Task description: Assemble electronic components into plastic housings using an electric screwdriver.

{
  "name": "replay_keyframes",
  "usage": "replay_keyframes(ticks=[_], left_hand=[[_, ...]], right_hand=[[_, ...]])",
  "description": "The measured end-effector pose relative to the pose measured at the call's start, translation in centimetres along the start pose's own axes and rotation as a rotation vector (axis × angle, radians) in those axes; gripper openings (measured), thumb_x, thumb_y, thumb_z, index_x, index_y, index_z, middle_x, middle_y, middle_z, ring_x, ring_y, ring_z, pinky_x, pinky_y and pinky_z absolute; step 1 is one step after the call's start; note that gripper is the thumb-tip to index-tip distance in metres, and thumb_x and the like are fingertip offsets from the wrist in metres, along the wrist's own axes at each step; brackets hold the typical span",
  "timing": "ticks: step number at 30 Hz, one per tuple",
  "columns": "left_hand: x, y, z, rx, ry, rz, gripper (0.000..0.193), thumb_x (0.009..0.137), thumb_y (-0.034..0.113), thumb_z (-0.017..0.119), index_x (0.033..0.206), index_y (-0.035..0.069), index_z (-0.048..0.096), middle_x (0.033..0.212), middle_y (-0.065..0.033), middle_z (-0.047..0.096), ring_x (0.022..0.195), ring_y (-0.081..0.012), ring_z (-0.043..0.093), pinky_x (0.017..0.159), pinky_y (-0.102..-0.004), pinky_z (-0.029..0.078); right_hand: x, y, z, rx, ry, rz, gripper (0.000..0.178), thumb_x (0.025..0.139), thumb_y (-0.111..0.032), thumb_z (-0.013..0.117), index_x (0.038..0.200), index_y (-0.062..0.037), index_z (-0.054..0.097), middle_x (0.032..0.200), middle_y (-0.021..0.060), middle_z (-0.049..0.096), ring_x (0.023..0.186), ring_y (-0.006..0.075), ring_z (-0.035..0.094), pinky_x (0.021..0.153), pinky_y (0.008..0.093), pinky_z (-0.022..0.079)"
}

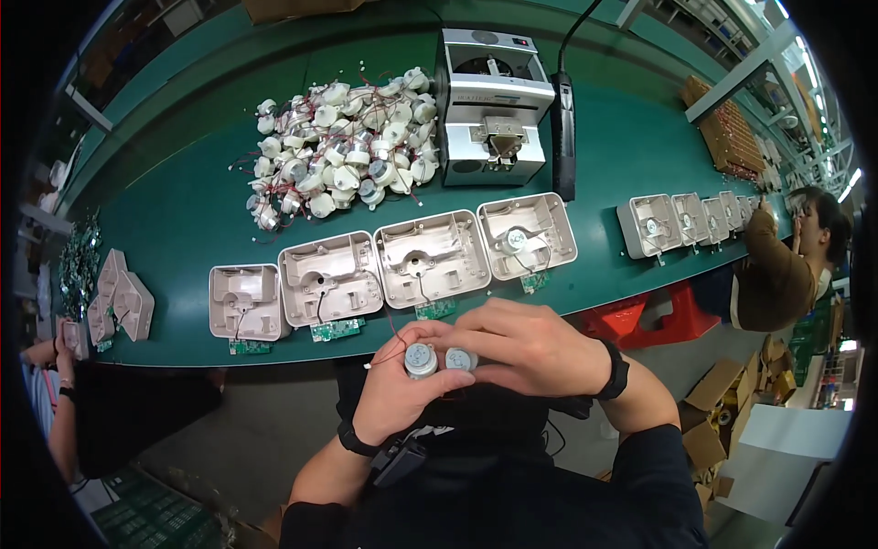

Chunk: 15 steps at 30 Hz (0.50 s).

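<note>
Close to my body, in front of the table's near edge, both hands are together. My left hand (398, 389) is closed around a small round motor (420, 359) with a silvery end; a thin red wire with a white plug trails from it. A second round motor (460, 359) sits between the thumb and fingers of my right hand (530, 348), touching my left hand too. Just beyond stand white plastic housings (329, 271) in a row, each with a green circuit board (337, 330) hanging at its near side. The rightmost housing holds a motor (515, 242).
A heap of white motors with red wires (343, 146) lies at the back. Right of it stands a silver and black machine (494, 110), with a black bar-shaped tool (563, 137) alongside. More housings (651, 227) line the right, near a seated person (777, 265). Red stools (654, 316) stand below.
</note>
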<state>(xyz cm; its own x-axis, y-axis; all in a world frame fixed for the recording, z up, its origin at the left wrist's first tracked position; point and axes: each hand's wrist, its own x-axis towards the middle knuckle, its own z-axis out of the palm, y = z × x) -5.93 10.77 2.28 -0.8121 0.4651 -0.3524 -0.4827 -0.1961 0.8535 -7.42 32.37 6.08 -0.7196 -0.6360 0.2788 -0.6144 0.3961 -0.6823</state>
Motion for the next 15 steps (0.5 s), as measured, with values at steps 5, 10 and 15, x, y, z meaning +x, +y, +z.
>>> replay_keyframes(ticks=[5, 10, 15], left_hand=[[-0.3, -1.7, -0.1, 0.127, 0.076, 0.202, 0.051, 0.082, 0.000, 0.080, 0.128, 0.000, 0.057, 0.100, -0.0034, 0.068, 0.086, -0.0078, 0.064, 0.077, -0.0237, 0.054], [-0.6, -1.0, -1.1, 0.274, 0.068, 0.268, 0.037, 0.079, -0.003, 0.080, 0.112, 0.001, 0.065, 0.102, -0.0060, 0.068, 0.083, -0.0102, 0.064, 0.070, -0.0246, 0.054], [-0.4, -0.3, -0.3, 0.715, 0.046, 0.687, 0.031, 0.077, -0.004, 0.080, 0.106, 0.003, 0.070, 0.097, -0.0109, 0.070, 0.075, -0.0164, 0.068, 0.067, -0.0254, 0.055]], right_hand=[[-0.4, -0.5, 1.1, -0.001, 0.013, 0.090, 0.038, 0.076, -0.009, 0.079, 0.112, -0.0069, 0.066, 0.106, 0.0094, 0.063, 0.095, 0.0291, 0.064, 0.077, 0.0384, 0.055], [-1.0, -0.8, 1.4, -0.096, 0.126, 0.091, 0.036, 0.076, -0.008, 0.079, 0.109, -0.0050, 0.067, 0.100, 0.0093, 0.063, 0.090, 0.0281, 0.064, 0.075, 0.0370, 0.055], [-1.3, -0.7, 2.2, -0.254, 0.230, 0.124, 0.039, 0.071, -0.008, 0.083, 0.106, -0.0025, 0.069, 0.094, 0.0099, 0.066, 0.082, 0.0274, 0.066, 0.069, 0.0350, 0.055]])
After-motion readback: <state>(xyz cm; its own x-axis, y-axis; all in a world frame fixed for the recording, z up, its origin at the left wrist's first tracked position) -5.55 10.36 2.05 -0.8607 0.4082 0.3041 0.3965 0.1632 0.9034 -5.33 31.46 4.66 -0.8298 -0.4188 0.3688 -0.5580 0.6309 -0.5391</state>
